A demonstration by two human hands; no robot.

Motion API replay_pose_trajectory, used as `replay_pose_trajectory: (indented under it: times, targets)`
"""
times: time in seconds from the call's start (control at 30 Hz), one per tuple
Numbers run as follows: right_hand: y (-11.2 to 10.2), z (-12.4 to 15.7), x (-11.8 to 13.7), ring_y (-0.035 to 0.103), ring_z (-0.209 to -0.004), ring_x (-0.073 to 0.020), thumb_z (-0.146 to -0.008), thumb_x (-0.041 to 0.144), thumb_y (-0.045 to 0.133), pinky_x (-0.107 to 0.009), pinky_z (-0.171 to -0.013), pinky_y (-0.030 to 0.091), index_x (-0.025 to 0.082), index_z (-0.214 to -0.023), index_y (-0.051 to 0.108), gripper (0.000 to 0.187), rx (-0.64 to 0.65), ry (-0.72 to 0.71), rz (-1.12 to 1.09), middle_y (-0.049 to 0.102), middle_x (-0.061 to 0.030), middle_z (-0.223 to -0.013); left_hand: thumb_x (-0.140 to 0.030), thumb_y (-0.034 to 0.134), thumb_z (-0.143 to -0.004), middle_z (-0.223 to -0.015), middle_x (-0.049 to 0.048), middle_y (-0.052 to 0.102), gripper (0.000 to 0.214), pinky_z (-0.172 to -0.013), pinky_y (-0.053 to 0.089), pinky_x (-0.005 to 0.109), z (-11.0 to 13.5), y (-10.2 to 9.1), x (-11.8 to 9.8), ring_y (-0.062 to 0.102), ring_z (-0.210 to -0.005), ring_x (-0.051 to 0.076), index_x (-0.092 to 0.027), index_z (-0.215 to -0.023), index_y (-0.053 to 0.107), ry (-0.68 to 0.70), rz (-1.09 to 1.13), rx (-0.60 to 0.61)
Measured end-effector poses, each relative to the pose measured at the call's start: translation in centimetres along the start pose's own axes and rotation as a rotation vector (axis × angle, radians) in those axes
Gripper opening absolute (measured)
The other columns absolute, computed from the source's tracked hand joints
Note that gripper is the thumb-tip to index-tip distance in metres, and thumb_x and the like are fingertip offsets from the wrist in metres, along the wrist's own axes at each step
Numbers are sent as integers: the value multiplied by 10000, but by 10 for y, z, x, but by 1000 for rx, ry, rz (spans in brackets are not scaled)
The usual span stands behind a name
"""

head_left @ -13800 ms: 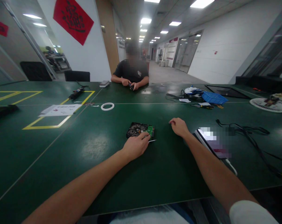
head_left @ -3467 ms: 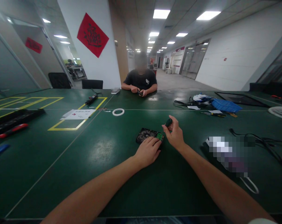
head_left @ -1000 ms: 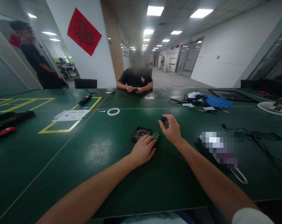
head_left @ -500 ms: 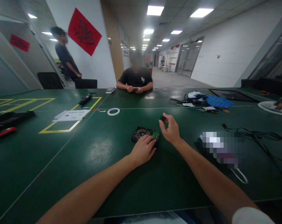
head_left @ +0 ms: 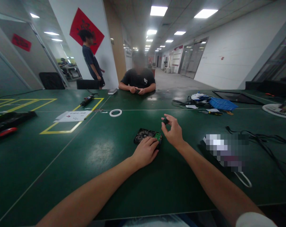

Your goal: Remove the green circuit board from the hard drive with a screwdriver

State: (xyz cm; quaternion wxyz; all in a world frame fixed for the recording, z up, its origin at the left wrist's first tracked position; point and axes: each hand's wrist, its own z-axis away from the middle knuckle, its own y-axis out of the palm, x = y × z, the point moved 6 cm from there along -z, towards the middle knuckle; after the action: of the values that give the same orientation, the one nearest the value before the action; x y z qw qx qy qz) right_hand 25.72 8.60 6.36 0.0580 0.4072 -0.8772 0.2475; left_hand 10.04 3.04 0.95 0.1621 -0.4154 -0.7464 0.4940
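A hard drive (head_left: 143,135) lies on the green table with its dark underside and green circuit board facing up. My left hand (head_left: 145,153) is laid over its near right part, fingers curled on top and thumb at the near side, holding it against the table. Much of the drive's near edge is hidden by that hand. Just right of the drive, my right hand (head_left: 172,130) is raised above the table. Between its thumb and fingers it pinches a small dark piece (head_left: 165,121), too small to make out its kind.
A white ring-shaped roll (head_left: 115,113) and paper sheets (head_left: 72,116) lie left. Back right are a blue basket (head_left: 222,103) and pliers (head_left: 212,112). A blurred-out item (head_left: 224,151) and black cables (head_left: 263,135) lie right. One person (head_left: 139,78) sits opposite; another (head_left: 92,60) stands back left.
My right fingers have shifted slightly around the small dark piece, which shows more now. The left hand stays on the drive. The person at back left has moved rightward.
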Motion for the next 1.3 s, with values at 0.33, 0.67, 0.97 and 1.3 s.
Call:
replay_pose_trajectory:
  times: [0.33,0.67,0.97,1.3]
  targets:
    - [-4,-3,-1,667,-943,-227,-958,309,563,-417,-864,582,229,-1281,477,344,47,82,43,626,-116,-1171,-430,768,-814,-1519,101,447,394,-1135,339,582,-24,-22,32,374,-1402,387,-278,-1173,709,132,31,194]
    - [2,1,-11,682,-977,-212,-966,317,577,-391,-855,598,211,-1325,421,406,-3,129,-39,596,-140,-1260,-511,767,-817,-1626,76,327,626,-1193,192,589,-39,-15,64,306,-1487,359,-395,-1401,573,132,221,492]
    - [2,-1,-6,648,-1053,-231,-968,297,566,-410,-859,603,228,-1335,475,384,-17,77,19,574,-137,-1253,-663,733,-779,-1511,109,459,665,-1096,343,553,-40,-11,61,466,-1337,401,-378,-1369,619,88,138,397]
    - [-2,0,-3,644,-862,-194,-941,270,579,-383,-793,599,233,-1316,489,388,22,83,49,585,-115,-1194,-729,674,-786,-1517,120,449,692,-1054,381,550,-40,-6,57,461,-1326,409,-370,-1374,612,27,82,376]
